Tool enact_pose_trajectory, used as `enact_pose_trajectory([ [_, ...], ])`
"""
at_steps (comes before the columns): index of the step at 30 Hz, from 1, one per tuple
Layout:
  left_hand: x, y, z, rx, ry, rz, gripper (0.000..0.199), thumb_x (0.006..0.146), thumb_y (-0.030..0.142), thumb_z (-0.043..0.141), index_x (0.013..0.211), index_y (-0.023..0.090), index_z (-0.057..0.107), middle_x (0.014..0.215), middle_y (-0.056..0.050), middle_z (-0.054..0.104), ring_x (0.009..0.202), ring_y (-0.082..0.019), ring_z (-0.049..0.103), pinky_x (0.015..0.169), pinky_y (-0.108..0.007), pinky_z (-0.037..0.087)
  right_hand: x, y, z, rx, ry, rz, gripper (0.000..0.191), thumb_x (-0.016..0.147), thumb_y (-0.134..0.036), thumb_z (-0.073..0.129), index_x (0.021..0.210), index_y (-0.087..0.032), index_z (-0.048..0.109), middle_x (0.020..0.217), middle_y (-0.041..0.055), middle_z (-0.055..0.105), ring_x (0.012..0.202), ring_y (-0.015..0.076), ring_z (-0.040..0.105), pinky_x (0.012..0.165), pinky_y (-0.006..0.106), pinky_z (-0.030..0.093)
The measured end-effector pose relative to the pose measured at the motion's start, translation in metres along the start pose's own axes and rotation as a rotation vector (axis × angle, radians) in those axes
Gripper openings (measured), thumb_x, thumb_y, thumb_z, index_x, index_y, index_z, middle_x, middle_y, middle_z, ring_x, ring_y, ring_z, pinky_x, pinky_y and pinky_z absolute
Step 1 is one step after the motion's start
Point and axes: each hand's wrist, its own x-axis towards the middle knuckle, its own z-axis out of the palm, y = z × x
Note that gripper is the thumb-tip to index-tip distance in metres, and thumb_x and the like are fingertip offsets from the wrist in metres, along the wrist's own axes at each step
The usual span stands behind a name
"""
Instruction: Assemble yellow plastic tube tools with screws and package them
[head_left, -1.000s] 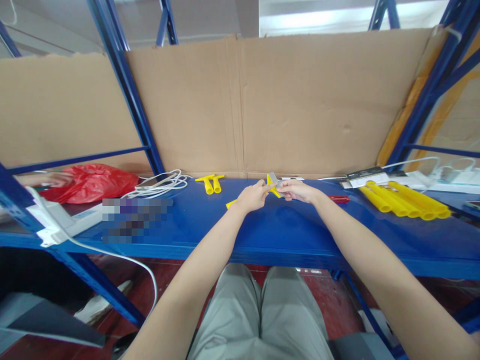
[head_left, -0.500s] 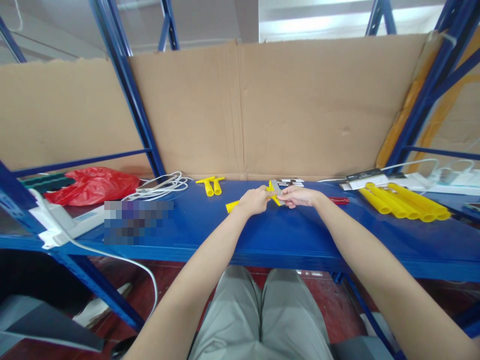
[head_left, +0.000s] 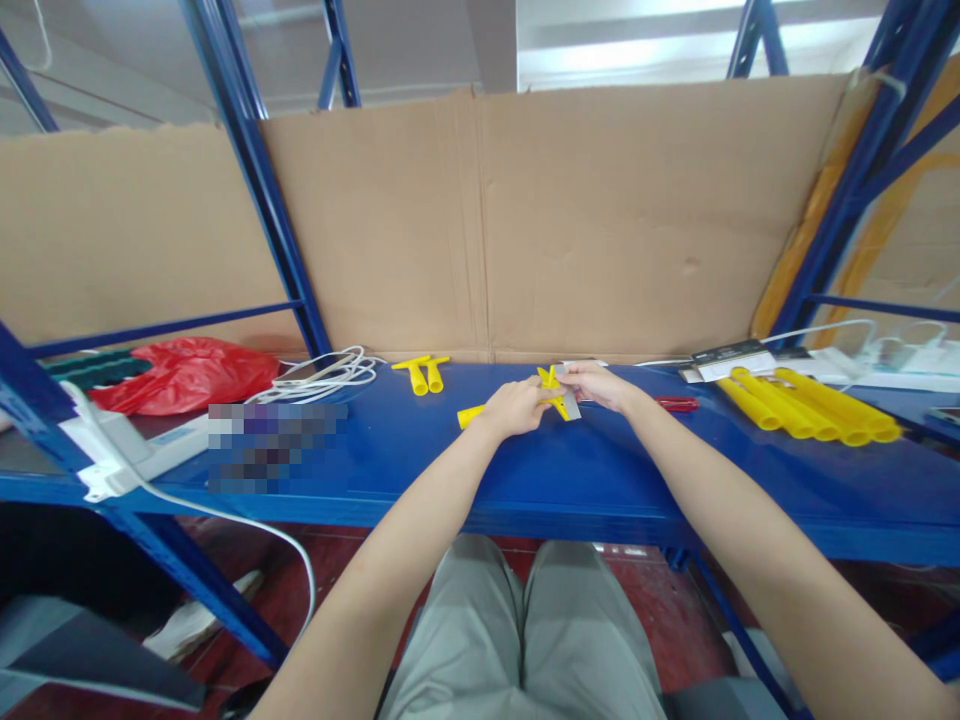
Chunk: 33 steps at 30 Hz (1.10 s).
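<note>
My left hand [head_left: 517, 407] is closed around a yellow T-shaped tool, whose tube end [head_left: 470, 416] sticks out to the left of the hand and whose head [head_left: 553, 385] shows on the right. A flat grey blade [head_left: 570, 402] lies against that head. My right hand [head_left: 596, 384] pinches the blade near its upper end. Behind the hands, a few small flat pieces rest on the blue shelf, partly hidden. A red tool [head_left: 677, 404] lies just right of my right hand.
Two yellow T-shaped tools [head_left: 418, 374] lie at the back left. Several yellow tubes [head_left: 814, 405] are at the right. White cables [head_left: 330, 377], a red bag [head_left: 202, 375] and a power strip [head_left: 176, 440] occupy the left. Cardboard [head_left: 600, 220] stands behind.
The yellow head and grey blade have turned and moved slightly right. My right hand has shifted up to the blade's upper end; my left hand has moved slightly right.
</note>
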Motion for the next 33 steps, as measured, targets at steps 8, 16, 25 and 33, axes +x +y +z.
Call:
enact_pose_trajectory([
  [8, 0.0, 0.001, -0.002, 0.007, -0.002, -0.042, 0.046, 0.096, 0.025, 0.035, 0.14, 0.035, 0.042, 0.112, -0.008, 0.054, 0.091, -0.02, 0.063, 0.079, -0.03, 0.048, 0.003, -0.001, 0.001, 0.017, 0.036, -0.146, 0.034, 0.061, -0.044, 0.073, 0.068, -0.017, 0.052, 0.051, -0.0079, 0.042, 0.043, 0.004, 0.03, 0.044, 0.021, 0.025],
  [16, 0.0, -0.002, 0.0, -0.006, 0.003, -0.09, 0.049, 0.094, 0.019, 0.035, 0.139, 0.037, 0.044, 0.113, -0.008, 0.053, 0.094, -0.021, 0.061, 0.08, -0.031, 0.047, 0.003, 0.001, 0.008, 0.001, 0.101, -0.154, 0.039, 0.064, -0.05, 0.073, 0.066, -0.018, 0.052, 0.052, -0.0049, 0.047, 0.046, 0.006, 0.04, 0.045, 0.021, 0.034],
  [25, 0.001, -0.01, 0.005, -0.05, -0.067, -0.138, 0.044, 0.092, 0.023, 0.043, 0.134, 0.034, 0.051, 0.11, -0.008, 0.062, 0.099, -0.023, 0.062, 0.083, -0.03, 0.048, 0.008, 0.009, -0.02, -0.256, 0.321, -0.136, 0.027, 0.074, -0.04, 0.066, 0.063, -0.017, 0.056, 0.055, 0.0005, 0.054, 0.05, 0.0094, 0.047, 0.049, 0.022, 0.039],
  [33, 0.003, -0.015, 0.009, -0.086, -0.107, -0.157, 0.041, 0.09, 0.025, 0.046, 0.129, 0.032, 0.057, 0.112, -0.007, 0.066, 0.102, -0.023, 0.063, 0.085, -0.03, 0.048, 0.017, 0.024, -0.021, -0.845, 0.335, -0.175, 0.018, 0.07, -0.017, 0.057, 0.053, -0.02, 0.061, 0.07, 0.0065, 0.068, 0.072, 0.0214, 0.061, 0.07, 0.029, 0.042],
])
